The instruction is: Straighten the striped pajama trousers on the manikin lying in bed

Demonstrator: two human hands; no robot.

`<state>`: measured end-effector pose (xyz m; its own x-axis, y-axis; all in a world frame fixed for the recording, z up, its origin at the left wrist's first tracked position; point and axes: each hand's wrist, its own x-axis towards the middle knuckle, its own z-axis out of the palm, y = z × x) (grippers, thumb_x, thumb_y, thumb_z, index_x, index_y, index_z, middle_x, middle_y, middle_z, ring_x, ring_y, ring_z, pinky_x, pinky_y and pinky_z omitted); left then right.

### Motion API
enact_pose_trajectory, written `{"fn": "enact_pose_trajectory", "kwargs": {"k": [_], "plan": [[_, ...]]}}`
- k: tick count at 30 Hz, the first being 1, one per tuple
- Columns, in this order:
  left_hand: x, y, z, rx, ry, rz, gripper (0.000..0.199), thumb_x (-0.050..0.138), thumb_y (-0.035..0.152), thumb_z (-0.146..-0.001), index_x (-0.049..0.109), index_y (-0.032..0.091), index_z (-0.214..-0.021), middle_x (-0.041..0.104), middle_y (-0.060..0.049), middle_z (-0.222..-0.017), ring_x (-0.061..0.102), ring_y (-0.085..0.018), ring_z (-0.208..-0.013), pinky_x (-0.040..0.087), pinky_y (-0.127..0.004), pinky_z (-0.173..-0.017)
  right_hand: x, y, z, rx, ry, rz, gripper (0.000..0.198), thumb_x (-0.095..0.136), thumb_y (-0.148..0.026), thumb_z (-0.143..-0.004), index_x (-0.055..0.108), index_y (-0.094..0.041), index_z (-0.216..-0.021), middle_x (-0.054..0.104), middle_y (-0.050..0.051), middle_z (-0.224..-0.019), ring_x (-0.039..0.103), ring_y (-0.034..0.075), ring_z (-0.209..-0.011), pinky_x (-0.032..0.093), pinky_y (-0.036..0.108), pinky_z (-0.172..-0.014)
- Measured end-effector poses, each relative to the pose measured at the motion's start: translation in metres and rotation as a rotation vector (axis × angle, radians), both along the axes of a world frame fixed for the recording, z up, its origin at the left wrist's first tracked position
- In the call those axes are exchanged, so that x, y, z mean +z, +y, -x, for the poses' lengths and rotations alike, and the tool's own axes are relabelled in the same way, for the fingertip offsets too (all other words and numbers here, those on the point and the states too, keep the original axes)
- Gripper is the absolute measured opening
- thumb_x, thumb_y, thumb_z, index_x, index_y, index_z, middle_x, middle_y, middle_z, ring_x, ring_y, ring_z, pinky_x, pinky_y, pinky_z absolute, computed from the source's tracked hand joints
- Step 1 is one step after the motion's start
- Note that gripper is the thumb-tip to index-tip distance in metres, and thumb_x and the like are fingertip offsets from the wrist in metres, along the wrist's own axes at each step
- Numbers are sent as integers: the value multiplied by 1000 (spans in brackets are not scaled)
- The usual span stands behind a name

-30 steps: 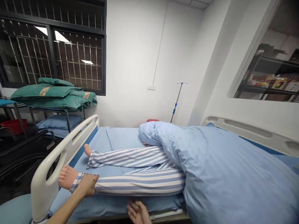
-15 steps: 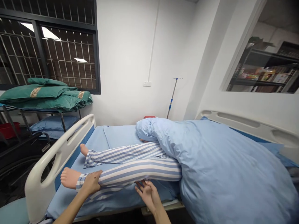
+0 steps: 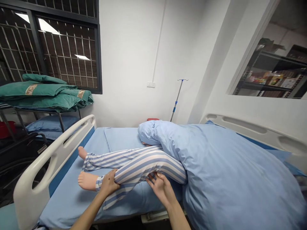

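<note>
One near leg [image 3: 148,160] in striped trousers lies low in the middle of my frame, knee bent up from the sheet [image 3: 122,135], and I have it at two places. My left hand [image 3: 110,182] is closed round the lower shin, just above the cuff by the near foot [image 3: 87,181]; that grip probably steers the lower leg. My right hand [image 3: 160,187] is palm up, fingers loosely spread, fingertips against the cloth beneath the knee, clenching nothing; I judge it is placed there to support from below rather than to squeeze. How much weight it bears I cannot tell. Slack trouser cloth sags under the calf, likely because the limb is raised there. Beyond it, the far leg [image 3: 120,157] lies stretched out toward the footboard [image 3: 28,188] at the left. The blue quilt [image 3: 223,166] is bunched toward the right, presumably so both legs are reachable.
</note>
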<state>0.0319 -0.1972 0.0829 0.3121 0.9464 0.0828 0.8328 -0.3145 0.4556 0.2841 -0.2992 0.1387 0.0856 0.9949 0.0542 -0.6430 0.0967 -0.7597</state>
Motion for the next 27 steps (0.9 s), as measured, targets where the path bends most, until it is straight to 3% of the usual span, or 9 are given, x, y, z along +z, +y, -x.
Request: {"fn": "enact_pose_trajectory", "kwargs": {"k": [6, 10, 21, 27], "plan": [[-31, -6, -27, 44, -156, -13, 50, 59, 22, -54, 45, 23, -102, 60, 0, -96, 55, -20, -92, 37, -26, -74, 1, -1, -6, 8, 31, 40, 15, 60, -23, -69, 60, -22, -84, 60, 2, -100, 53, 21, -99, 37, 45, -92], [-41, -9, -32, 91, -188, -77, 45, 58, 24, -55, 45, 22, -97, 59, -2, -93, 54, -20, -89, 35, -27, -73, 1, -3, -3, 8, 39, 56, 13, 61, -21, -68, 60, -22, -81, 61, 1, -96, 54, 20, -98, 38, 43, -91], [-29, -9, -23, 30, -103, -40, 43, 57, 25, -55, 44, 23, -97, 60, 0, -91, 55, -20, -88, 35, -26, -70, 5, -5, 8, -35, 78, 123, 7, 64, -22, -66, 60, -21, -71, 63, 1, -93, 54, 19, -93, 39, 43, -90], [-13, -15, 7, -9, 70, -55, 43, 56, 27, -56, 46, 24, -97, 60, -1, -97, 54, -22, -92, 34, -28, -75, -15, -17, 18, 3, 224, 179, 10, 67, -22, -64, 61, -22, -72, 65, -1, -85, 57, 19, -87, 40, 42, -90]]}}
